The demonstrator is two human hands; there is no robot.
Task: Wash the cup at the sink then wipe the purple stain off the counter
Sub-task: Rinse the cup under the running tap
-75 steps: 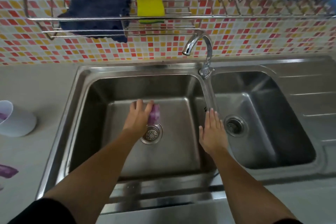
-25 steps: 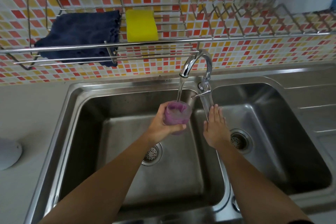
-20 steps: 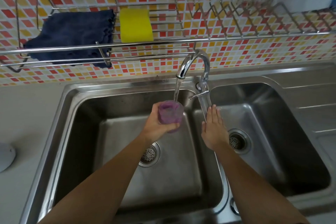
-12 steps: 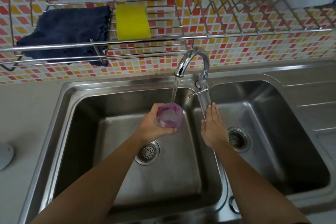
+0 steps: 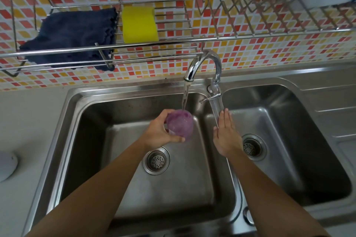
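Note:
My left hand (image 5: 159, 132) grips a purple-stained cup (image 5: 180, 124) over the left basin of the steel sink (image 5: 81, 113). The cup is tilted with its mouth toward me, and a stream of water from the chrome tap (image 5: 204, 63) runs onto its upper edge. My right hand (image 5: 226, 134) rests flat with fingers together on the divider between the two basins, just below the tap lever, holding nothing. The purple stain on the counter is out of view.
A dark blue cloth (image 5: 73, 36) and a yellow sponge (image 5: 139, 24) sit on the wire rack (image 5: 173, 41) above the sink. A white object (image 5: 7, 165) lies at the counter's left edge. Each basin has a drain: left (image 5: 156, 160), right (image 5: 251, 146).
Three seconds ago the cup sat near the left drain and the tap was off. Since then my left hand has lifted it under running water and tilted its mouth toward me. My right hand stayed put.

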